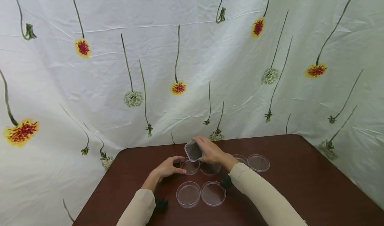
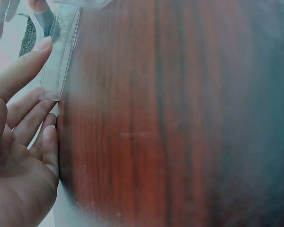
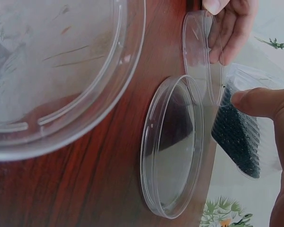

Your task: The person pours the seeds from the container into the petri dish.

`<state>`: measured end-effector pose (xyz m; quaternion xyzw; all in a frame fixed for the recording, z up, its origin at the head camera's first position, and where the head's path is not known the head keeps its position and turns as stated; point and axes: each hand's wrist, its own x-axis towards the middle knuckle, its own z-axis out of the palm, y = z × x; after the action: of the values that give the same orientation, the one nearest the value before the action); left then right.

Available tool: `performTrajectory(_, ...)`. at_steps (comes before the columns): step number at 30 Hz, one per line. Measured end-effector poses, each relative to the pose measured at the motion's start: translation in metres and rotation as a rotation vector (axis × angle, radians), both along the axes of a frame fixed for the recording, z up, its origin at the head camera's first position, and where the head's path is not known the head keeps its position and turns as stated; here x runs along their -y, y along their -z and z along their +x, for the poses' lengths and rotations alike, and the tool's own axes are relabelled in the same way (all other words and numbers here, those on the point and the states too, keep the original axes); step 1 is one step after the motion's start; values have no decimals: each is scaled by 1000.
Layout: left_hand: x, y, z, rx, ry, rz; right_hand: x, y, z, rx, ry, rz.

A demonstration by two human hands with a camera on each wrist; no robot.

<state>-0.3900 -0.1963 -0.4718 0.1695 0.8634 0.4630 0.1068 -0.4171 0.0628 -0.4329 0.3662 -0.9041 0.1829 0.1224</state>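
My right hand (image 1: 210, 150) grips a clear square plastic container (image 1: 193, 151) with dark grains inside. The container is tilted above the far-left petri dish (image 1: 190, 167), its mouth facing down toward the dish. My left hand (image 1: 166, 167) holds that clear dish by its side, thumb at the near edge and fingers at the far edge. In the right wrist view, dark grains are gathered along the lower side of the container (image 3: 241, 135), and the left fingers (image 3: 232, 28) curl at the rim of the dish (image 3: 195, 54). My right thumb (image 3: 255, 101) presses the container's side.
Beside the held dish stands another petri dish (image 1: 210, 168). Two more dishes (image 1: 188, 194) sit nearer me, and others (image 1: 258, 163) lie to the right, partly behind my right forearm. The brown table (image 1: 300, 179) ends at a white flowered curtain (image 1: 195, 59).
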Motion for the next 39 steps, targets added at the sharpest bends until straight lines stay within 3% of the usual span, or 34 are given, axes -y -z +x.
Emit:
performTrajectory(8,0,0,-1,6,-2,3,2,4,-1,-43,5,10)
performTrajectory(18,-1,1,-1,13,-19,2,5,2,2,-132,-46,46)
performTrajectory(39,-1,2,-1,16,-21,15,8,4,2,-181,-57,105)
